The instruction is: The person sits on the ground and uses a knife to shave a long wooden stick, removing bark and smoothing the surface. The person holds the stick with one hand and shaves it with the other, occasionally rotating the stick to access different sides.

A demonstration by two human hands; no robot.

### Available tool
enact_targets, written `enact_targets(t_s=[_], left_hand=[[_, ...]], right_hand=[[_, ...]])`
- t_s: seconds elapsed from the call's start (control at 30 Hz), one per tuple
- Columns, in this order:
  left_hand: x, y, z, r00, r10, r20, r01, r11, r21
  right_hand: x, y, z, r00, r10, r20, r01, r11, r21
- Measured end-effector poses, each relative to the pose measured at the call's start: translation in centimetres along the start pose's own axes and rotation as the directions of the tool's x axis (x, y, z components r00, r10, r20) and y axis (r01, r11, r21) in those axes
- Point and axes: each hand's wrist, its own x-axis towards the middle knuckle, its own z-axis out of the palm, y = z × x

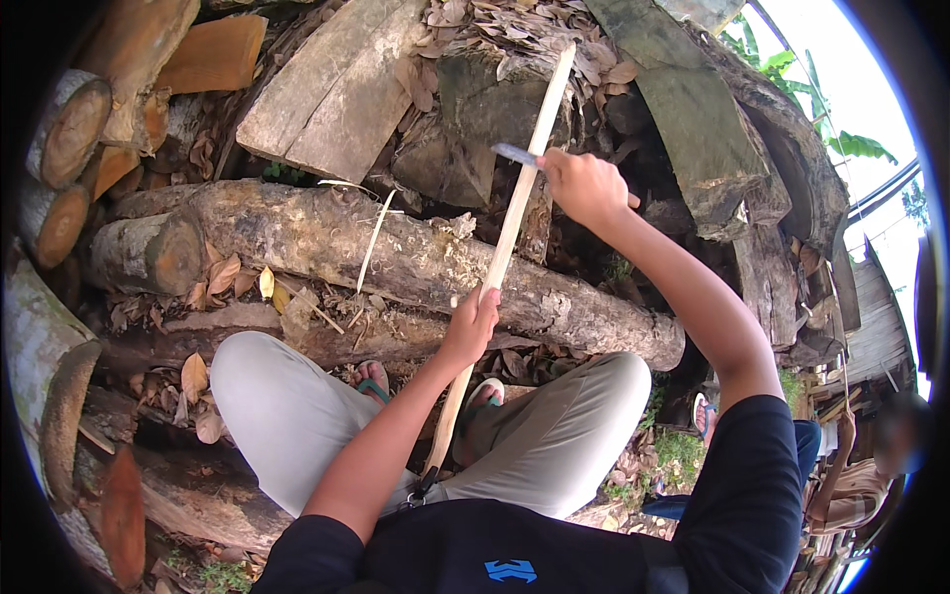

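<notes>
Across the middle, from nine o'clock to four o'clock, a thick mossy log [396,252], with cut rounds [64,129] stacked at ten o'clock and weathered planks [336,84] leaning at twelve. Below that, grey-trousered knees [287,406] spread wide at six o'clock, sandalled feet [475,396] between them on dry leaves [213,282]. Rising from the lap toward one o'clock, a long pale wooden stick [510,223], its lower end near the waist, its upper end over the plank pile. Left hand [473,322] closed around the stick near its middle, just above the log. Right hand [584,183] farther up at one o'clock, fist clamped on a knife [517,153] whose grey blade lies against the stick's left side; handle mostly hidden in the fist, possibly wooden. At four o'clock, near the rim, another seated person [861,475], blurred. Thin pale shaving [374,243] draped over the log at eleven o'clock.
</notes>
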Motion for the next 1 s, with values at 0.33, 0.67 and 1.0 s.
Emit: enact_targets(t_s=[0.33,0.67,1.0], left_hand=[[0.1,-0.5,0.1,0.998,-0.050,0.026,0.051,0.996,-0.076],[0.3,-0.7,-0.2,0.996,-0.081,0.036,0.083,0.995,-0.062],[2.2,2.6,0.8,0.996,0.040,-0.074,-0.020,0.967,0.252]], right_hand=[[-0.2,1.8,0.1,0.980,0.162,-0.119,-0.151,0.983,0.101],[-5.4,-2.3,2.8,0.999,-0.010,0.050,0.004,0.993,0.119],[-5.3,8.5,5.3,0.813,0.570,-0.118,-0.100,0.337,0.936]])
